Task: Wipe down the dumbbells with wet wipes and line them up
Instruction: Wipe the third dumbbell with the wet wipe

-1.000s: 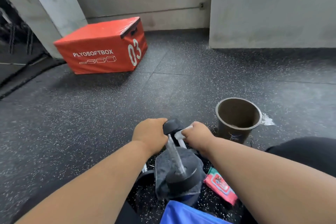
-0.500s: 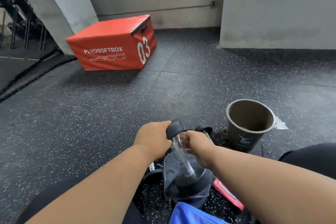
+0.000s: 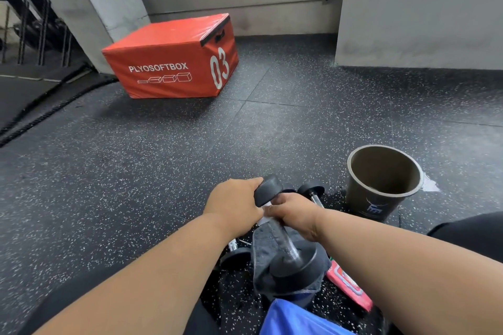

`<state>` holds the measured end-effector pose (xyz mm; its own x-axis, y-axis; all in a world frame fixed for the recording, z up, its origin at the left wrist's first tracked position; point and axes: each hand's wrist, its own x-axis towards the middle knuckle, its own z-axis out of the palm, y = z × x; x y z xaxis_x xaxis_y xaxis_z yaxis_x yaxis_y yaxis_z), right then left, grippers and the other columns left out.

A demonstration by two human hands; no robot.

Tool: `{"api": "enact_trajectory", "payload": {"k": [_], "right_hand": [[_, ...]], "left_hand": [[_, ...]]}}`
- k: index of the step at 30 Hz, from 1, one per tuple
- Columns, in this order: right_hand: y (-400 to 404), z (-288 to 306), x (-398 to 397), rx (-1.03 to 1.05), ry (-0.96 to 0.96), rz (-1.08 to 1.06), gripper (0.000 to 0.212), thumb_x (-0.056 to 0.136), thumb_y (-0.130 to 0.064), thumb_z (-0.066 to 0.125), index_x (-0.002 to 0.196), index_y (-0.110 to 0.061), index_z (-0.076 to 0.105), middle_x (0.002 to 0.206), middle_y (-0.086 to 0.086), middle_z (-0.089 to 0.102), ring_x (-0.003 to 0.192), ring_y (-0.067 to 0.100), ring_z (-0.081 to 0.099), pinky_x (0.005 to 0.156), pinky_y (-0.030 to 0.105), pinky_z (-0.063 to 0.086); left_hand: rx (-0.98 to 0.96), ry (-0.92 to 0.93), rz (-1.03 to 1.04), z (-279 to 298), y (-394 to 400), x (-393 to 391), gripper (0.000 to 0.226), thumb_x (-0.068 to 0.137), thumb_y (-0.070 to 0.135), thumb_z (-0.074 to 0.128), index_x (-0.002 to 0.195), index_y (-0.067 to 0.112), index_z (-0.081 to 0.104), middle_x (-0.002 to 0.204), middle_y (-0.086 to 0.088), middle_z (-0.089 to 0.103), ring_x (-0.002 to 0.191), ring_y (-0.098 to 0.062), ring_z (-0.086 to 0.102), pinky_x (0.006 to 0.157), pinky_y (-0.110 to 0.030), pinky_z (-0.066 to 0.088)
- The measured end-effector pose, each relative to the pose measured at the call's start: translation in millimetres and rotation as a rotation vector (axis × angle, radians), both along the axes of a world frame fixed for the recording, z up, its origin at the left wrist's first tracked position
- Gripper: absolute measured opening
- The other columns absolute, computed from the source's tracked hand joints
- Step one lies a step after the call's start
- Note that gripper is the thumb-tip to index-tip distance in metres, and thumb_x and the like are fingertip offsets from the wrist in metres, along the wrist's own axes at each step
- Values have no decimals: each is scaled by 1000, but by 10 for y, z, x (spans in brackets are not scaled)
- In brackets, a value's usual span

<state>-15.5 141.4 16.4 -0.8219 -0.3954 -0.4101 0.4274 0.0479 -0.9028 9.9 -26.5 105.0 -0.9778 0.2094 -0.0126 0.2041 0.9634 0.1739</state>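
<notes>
Above the lap, dumbbell (image 3: 283, 236) tilted, far head up-left, both hands gripping.

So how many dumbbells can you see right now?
3. One dumbbell held in both hands, one on the floor beside the bucket, one under the left forearm. More may be hidden.

A single wide-angle head camera is looking forward and down from the person's own height, sitting close over the forearms, which are filling the lower frame, and facing across the speckled rubber floor (image 3: 163, 171) toward the red plyo box (image 3: 168, 62) and the concrete walls beyond.
</notes>
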Motion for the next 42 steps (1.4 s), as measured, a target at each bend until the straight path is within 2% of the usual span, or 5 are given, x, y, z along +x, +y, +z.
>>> {"api": "enact_trajectory", "payload": {"k": [9, 18, 31, 36, 42], "right_hand": [[3, -11, -7, -39, -81, 25, 19, 94, -3, 73, 112, 2, 70, 87, 12, 77, 78, 23, 74, 69, 33, 60], [-107, -9, 45, 6, -55, 29, 42, 76, -21, 82, 113, -2, 75, 100, 18, 78, 96, 37, 75, 101, 58, 57], [17, 125, 28, -89, -307, 232, 21, 97, -19, 58, 112, -7, 67, 84, 6, 74, 78, 24, 68, 81, 38, 56], [9, 142, 1, -202, -269, 250, 52, 93, -18, 41, 136, 4, 60, 122, 20, 68, 115, 34, 59, 112, 49, 42], [7, 12, -9, -141, -192, 224, 43, 97, -15, 63, 137, 1, 60, 116, 14, 69, 108, 29, 64, 100, 45, 51]], "left_hand": [[408, -381, 117, 112, -130, -153, 70, 81, 62, 72, 146, 41, 58, 140, 5, 51, 118, -15, 61, 101, -38, 49], [735, -670, 280, -223, -187, -361, 139, 45, 101, 75, 164, 36, 44, 160, 3, 54, 140, -20, 57, 122, -43, 40], [724, -635, 259, -213, -173, -293, 120, 61, 85, 65, 165, 32, 40, 156, -1, 54, 137, -22, 56, 123, -45, 38], [703, -629, 286, -248, -218, -276, 116, 63, 88, 65, 164, 36, 41, 157, 1, 54, 136, -22, 57, 123, -46, 39], [707, -628, 276, -217, -212, -238, 118, 62, 87, 64, 165, 35, 40, 158, 1, 52, 138, -21, 55, 125, -47, 37]]}}
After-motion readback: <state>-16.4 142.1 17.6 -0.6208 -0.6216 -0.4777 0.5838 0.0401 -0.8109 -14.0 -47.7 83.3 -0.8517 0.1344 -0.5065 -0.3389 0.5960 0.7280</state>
